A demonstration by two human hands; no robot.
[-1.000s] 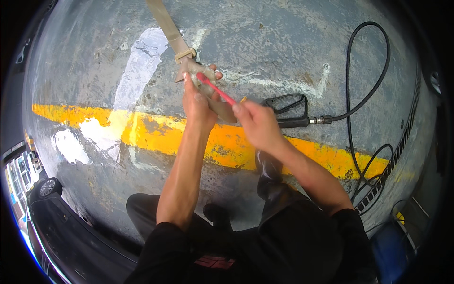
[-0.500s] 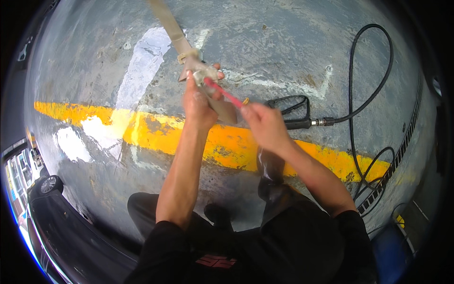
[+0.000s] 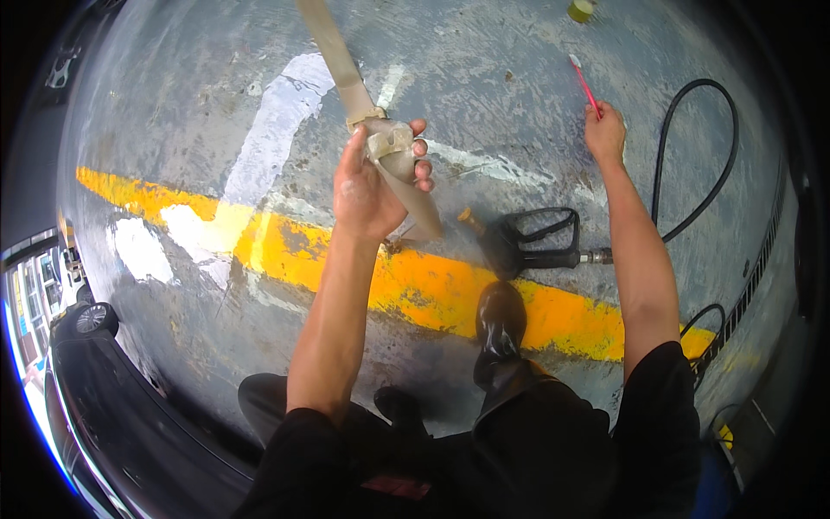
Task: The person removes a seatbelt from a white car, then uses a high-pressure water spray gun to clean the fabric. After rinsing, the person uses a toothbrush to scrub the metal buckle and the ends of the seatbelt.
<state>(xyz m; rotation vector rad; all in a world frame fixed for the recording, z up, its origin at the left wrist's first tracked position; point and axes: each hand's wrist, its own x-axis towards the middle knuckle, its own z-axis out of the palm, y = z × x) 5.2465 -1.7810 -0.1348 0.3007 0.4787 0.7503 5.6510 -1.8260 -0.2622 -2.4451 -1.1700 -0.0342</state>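
A beige seat belt (image 3: pixel 331 52) runs down from the top edge to my left hand (image 3: pixel 370 192). My left hand is closed around the belt and its pale buckle piece (image 3: pixel 391 143), palm up, fingers curled over the far side. Below the hand, a folded length of webbing hangs toward the yellow line. Off to the right, my right hand (image 3: pixel 605 134) grips the end of a red toothbrush (image 3: pixel 586 85), its white bristle head pointing away from me. Beyond the brush, a small yellow-green container (image 3: pixel 581 10) stands on the floor at the top edge.
A black pressure-washer gun (image 3: pixel 545 246) lies right of my boot (image 3: pixel 500 320), joined to a looped black hose (image 3: pixel 661 164). A yellow stripe (image 3: pixel 415 281) crosses the worn grey floor. A drain grate (image 3: pixel 761 251) runs along the right; a dark car (image 3: pixel 130 398) stands at lower left.
My right hand has carried the toothbrush away from the buckle piece, far out to the right. My left hand keeps hold of the belt. The yellow-green container has come into view.
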